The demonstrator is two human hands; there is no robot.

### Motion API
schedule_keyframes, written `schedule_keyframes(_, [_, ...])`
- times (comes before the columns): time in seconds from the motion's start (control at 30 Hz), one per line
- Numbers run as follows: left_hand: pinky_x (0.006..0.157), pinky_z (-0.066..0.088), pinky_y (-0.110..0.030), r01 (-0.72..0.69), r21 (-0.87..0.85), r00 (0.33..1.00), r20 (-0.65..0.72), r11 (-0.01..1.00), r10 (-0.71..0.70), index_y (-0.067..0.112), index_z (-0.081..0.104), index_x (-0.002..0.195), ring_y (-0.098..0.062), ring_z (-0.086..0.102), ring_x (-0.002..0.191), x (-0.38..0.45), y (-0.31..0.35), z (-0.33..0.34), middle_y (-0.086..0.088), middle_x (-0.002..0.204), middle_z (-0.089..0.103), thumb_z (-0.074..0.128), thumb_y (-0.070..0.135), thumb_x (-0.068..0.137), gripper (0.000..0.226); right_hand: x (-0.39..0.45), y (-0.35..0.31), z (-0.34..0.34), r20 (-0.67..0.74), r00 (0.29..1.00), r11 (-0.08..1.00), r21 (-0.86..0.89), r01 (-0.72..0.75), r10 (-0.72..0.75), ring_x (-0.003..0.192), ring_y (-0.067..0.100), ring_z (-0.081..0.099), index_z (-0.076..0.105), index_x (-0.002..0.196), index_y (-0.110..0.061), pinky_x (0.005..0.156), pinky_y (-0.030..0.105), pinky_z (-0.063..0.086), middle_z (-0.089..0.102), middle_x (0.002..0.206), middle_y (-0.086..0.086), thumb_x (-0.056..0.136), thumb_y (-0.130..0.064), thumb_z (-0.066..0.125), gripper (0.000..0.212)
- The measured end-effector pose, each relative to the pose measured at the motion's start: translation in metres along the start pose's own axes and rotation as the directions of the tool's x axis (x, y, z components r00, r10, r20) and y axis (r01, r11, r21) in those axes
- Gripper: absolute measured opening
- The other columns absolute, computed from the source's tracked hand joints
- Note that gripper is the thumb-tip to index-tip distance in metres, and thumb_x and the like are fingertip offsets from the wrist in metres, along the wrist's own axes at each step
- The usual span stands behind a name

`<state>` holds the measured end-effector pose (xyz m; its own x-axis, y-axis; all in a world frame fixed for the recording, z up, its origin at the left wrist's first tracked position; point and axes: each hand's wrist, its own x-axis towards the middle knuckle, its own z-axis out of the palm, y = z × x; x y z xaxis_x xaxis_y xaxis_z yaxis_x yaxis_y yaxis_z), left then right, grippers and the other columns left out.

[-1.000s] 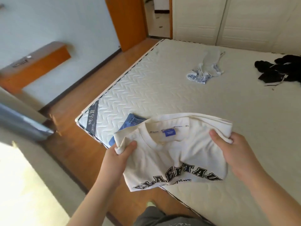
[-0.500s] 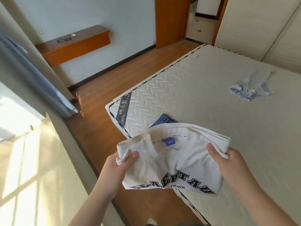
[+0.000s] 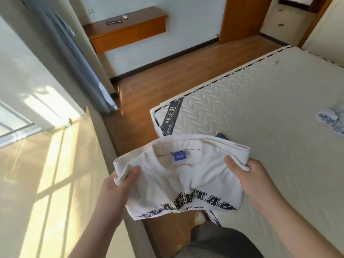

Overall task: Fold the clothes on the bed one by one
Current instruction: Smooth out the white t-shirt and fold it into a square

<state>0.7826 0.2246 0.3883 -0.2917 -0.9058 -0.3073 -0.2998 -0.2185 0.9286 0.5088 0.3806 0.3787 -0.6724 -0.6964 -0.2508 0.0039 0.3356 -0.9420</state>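
Head view looks down over the near left corner of the bed point(image 3: 260, 108), a bare quilted mattress that fills the right side of the picture. Held up in the air just off that corner, over the strip of wooden floor point(image 3: 167, 79), is the white T-shirt point(image 3: 186, 183), already doubled over on itself with the collar, a blue neck label and dark block lettering facing up. It looks light, soft and limp: the middle sags between the grips and the lower edge hangs loose, so it will likely slump wherever it is unsupported and is best taken at the folded side edges, as now, to keep the layers stacked. The left hand point(image 3: 113, 190) pinches the bunched left edge, thumb on top and fingers curled beneath; the right hand point(image 3: 249, 179) pinches the thick folded right edge the same way. A blue denim garment point(image 3: 222, 136) peeks out behind the shirt, lying on the bed near that corner. A small crumpled pale-blue garment point(image 3: 331, 120) lies further along, by the right edge of the picture, not yet folded.
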Motion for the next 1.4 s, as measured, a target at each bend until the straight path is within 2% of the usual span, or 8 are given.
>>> schedule_keyframes(0.13, [0.050, 0.047, -0.014, 0.022, -0.018, 0.994, -0.104, 1.000, -0.024, 0.009, 0.072, 0.085, -0.010, 0.070, 0.065, 0.025, 0.013, -0.005, -0.008, 0.080, 0.075, 0.070, 0.036, 0.088, 0.027, 0.055, -0.006, 0.019, 0.086, 0.996, 1.000, -0.026, -0.007, 0.009, 0.097, 0.026, 0.068, 0.070, 0.092, -0.015, 0.088, 0.043, 0.052, 0.074, 0.093, 0.009, 0.082, -0.051, 0.067, 0.037])
schedule_keyframes(0.33, [0.054, 0.049, -0.015, 0.049, -0.030, 0.973, -0.225, 0.998, -0.055, 0.013, 0.074, 0.084, -0.013, 0.071, 0.070, 0.055, 0.038, -0.019, -0.006, 0.080, 0.075, 0.071, 0.040, 0.085, 0.027, 0.123, -0.046, 0.067, 0.234, 0.972, 0.999, -0.021, 0.034, -0.028, 0.074, 0.012, 0.061, 0.073, 0.081, -0.019, 0.071, 0.029, 0.046, 0.071, 0.086, 0.014, 0.086, -0.040, 0.069, 0.023])
schedule_keyframes(0.6, [0.050, 0.046, -0.014, 0.066, -0.059, 0.906, -0.415, 0.996, -0.084, 0.017, 0.073, 0.076, -0.001, 0.063, 0.056, 0.105, 0.038, -0.076, -0.003, 0.070, 0.073, 0.077, 0.042, 0.081, 0.026, 0.184, -0.091, 0.167, 0.415, 0.909, 0.992, -0.091, 0.092, -0.047, 0.079, 0.003, 0.068, 0.075, 0.083, -0.034, 0.075, 0.030, 0.050, 0.075, 0.079, -0.010, 0.084, -0.049, 0.066, 0.017])
schedule_keyframes(0.73, [0.053, 0.050, -0.016, 0.047, -0.141, 0.910, -0.401, 0.989, -0.100, 0.009, 0.076, 0.085, -0.013, 0.073, 0.071, 0.148, 0.032, -0.118, -0.007, 0.082, 0.077, 0.074, 0.034, 0.082, 0.025, 0.206, -0.109, 0.231, 0.432, 0.899, 0.987, -0.103, 0.124, -0.068, 0.052, 0.001, 0.050, 0.071, 0.078, -0.023, 0.056, 0.024, 0.039, 0.057, 0.056, -0.013, 0.075, -0.058, 0.063, 0.036])
schedule_keyframes(1.0, [0.055, 0.039, -0.025, 0.071, -0.200, 0.895, -0.420, 0.977, -0.151, -0.002, 0.058, 0.076, -0.014, 0.051, 0.058, 0.238, 0.044, -0.203, -0.008, 0.065, 0.059, 0.077, 0.057, 0.068, 0.063, 0.247, -0.154, 0.339, 0.484, 0.871, 0.987, -0.078, 0.140, -0.086, 0.080, 0.016, 0.068, 0.074, 0.091, -0.039, 0.079, 0.036, 0.050, 0.075, 0.084, -0.002, 0.071, -0.064, 0.063, 0.034])
schedule_keyframes(1.2, [0.070, 0.038, -0.036, 0.082, -0.172, 0.948, -0.291, 0.982, -0.130, -0.010, 0.057, 0.087, -0.019, 0.055, 0.071, 0.317, 0.064, -0.225, -0.015, 0.077, 0.059, 0.073, 0.070, 0.062, 0.085, 0.300, -0.169, 0.371, 0.438, 0.897, 0.992, -0.071, 0.108, -0.066, 0.078, 0.014, 0.047, 0.063, 0.096, 0.004, 0.072, 0.033, 0.035, 0.063, 0.086, 0.032, 0.064, -0.074, 0.063, 0.084])
schedule_keyframes(1.3, [0.073, 0.032, -0.036, 0.110, -0.170, 0.957, -0.249, 0.979, -0.151, 0.004, 0.061, 0.080, -0.020, 0.049, 0.075, 0.369, 0.073, -0.222, -0.006, 0.083, 0.052, 0.073, 0.072, 0.061, 0.072, 0.333, -0.178, 0.377, 0.424, 0.905, 0.993, -0.088, 0.078, -0.033, 0.077, 0.015, 0.052, 0.066, 0.096, -0.005, 0.072, 0.035, 0.038, 0.058, 0.103, 0.034, 0.065, -0.075, 0.064, 0.077])
schedule_keyframes(1.4, [0.071, 0.037, -0.036, 0.098, -0.153, 0.969, -0.211, 0.983, -0.129, 0.000, 0.062, 0.082, -0.020, 0.054, 0.074, 0.426, 0.085, -0.211, -0.010, 0.082, 0.059, 0.074, 0.071, 0.063, 0.074, 0.377, -0.181, 0.376, 0.346, 0.938, 0.993, -0.111, 0.040, 0.001, 0.072, 0.013, 0.057, 0.072, 0.093, -0.025, 0.071, 0.035, 0.042, 0.070, 0.080, 0.014, 0.063, -0.076, 0.063, 0.059])
